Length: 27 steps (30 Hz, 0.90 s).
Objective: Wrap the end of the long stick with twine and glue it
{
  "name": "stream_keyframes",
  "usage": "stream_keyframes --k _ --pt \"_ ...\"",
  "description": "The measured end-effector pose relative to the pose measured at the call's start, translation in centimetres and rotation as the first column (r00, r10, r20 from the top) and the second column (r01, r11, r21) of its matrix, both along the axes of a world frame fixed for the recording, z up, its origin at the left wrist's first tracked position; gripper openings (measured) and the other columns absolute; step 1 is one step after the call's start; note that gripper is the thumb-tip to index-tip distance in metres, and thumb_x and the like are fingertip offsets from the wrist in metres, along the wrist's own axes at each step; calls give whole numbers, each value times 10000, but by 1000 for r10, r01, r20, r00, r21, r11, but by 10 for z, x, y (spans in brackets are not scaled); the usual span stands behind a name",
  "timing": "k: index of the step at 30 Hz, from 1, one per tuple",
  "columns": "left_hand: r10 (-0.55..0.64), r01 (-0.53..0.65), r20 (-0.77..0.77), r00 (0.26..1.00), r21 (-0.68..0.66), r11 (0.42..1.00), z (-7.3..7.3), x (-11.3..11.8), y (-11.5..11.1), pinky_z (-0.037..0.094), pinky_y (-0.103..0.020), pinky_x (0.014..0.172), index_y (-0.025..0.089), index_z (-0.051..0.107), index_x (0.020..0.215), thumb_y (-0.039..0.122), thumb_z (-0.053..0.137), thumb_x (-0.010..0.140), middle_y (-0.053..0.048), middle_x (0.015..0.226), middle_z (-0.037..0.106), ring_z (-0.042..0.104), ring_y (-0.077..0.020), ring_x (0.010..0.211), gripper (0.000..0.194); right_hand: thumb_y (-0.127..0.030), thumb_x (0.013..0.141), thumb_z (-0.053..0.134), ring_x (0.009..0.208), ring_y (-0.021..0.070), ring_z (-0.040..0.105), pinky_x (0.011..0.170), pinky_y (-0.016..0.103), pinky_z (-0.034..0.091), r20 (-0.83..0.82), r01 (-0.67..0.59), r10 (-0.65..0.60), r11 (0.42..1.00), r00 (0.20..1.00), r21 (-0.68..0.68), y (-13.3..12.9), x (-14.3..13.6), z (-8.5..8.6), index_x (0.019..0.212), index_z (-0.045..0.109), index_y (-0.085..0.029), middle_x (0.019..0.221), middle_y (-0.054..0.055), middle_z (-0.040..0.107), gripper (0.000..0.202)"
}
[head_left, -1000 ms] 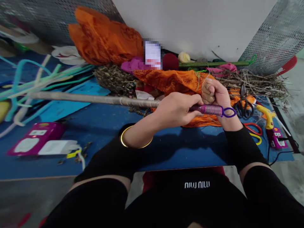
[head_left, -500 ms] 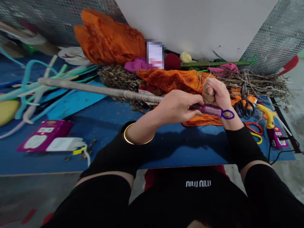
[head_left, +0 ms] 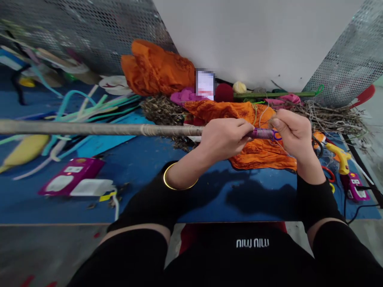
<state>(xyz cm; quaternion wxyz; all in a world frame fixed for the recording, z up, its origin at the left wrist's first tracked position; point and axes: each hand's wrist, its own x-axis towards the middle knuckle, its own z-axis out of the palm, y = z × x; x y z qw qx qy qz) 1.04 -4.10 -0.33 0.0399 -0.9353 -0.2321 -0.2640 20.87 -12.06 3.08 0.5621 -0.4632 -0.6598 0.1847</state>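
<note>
My left hand is wrapped around a long, grey-brown stick, held level above the table, with cord-like bands along it. At the stick's right end, just past my fingers, is a section wound with purple and greyish thread, tipped by a small purple loop. My right hand is closed beside this loop, thumb against the curled fingers, pinching a thin pale string. Part of the string shows above and below the hand; the inside of the fist is hidden.
Behind my hands lie an orange cloth, dry twigs and a green rod. Foam strips and a purple power strip are at left. A yellow glue gun and another purple socket block are at right.
The stick has swung nearly level and shifted left in view. My right hand has moved right, off the wound section, and turned. The brownish bundle seen in it before is out of sight.
</note>
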Motion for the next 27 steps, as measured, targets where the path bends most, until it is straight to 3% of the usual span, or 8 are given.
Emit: stream_keyframes --k 5,10,14,17,19,21,24,27 --pt "43 -43 3 999 53 998 3 -4 2 413 -310 598 195 746 1050 296 592 944 -59 948 796 739 -222 829 212 -457 959 662 567 122 412 580 288 357 214 -6 -13 996 977 88 -5 -3 -1 630 620 -233 582 -25 487 400" --pt "72 -75 33 997 98 992 3 -5 3 372 -309 560 214 650 1371 312 599 946 -54 941 790 725 -215 786 439 -359 971 640 556 108 427 553 271 330 309 -106 56 984 949 146 -6 -7 0 642 561 -223 598 -32 492 364" --pt "32 -38 56 998 97 995 0 -3 5 313 -289 520 276 708 1288 351 560 986 -43 953 766 686 -180 734 345 -259 962 614 538 98 413 530 261 312 374 -168 105 976 921 141 -6 -9 -1 643 540 -222 600 -32 515 330" --pt "80 -87 54 995 136 987 2 -5 7 273 -296 512 258 727 1259 301 540 984 -54 977 763 668 -173 718 335 -270 964 605 538 99 451 531 262 326 459 -161 90 980 884 117 -10 -5 2 687 593 -227 627 -25 589 280" --pt "125 -128 29 992 158 979 5 -8 8 256 -308 512 246 728 1264 275 534 978 -61 983 762 658 -175 710 346 -287 955 617 573 112 518 564 264 368 517 -69 5 992 856 105 -13 3 5 767 654 -235 682 -18 651 199" --pt "155 -153 -3 988 156 976 10 -10 7 255 -315 517 246 718 1288 271 524 989 -63 995 758 656 -182 722 358 -281 938 618 634 141 581 611 281 404 562 146 -194 981 804 129 -14 14 9 832 685 -240 736 -3 685 132" --pt "176 -169 -40 984 141 975 14 -12 4 268 -323 528 255 702 1318 258 525 997 -60 1010 752 658 -190 748 367 -281 929 592 751 208 641 650 317 410 576 511 -527 834 625 208 -10 34 11 860 683 -240 793 42 704 121" --pt "210 -201 -46 977 158 967 15 -10 3 261 -334 531 247 728 1275 257 556 991 -60 993 753 649 -187 725 332 -338 934 597 778 236 640 657 330 397 555 703 -685 672 472 233 -9 51 14 858 665 -237 793 61 690 143"
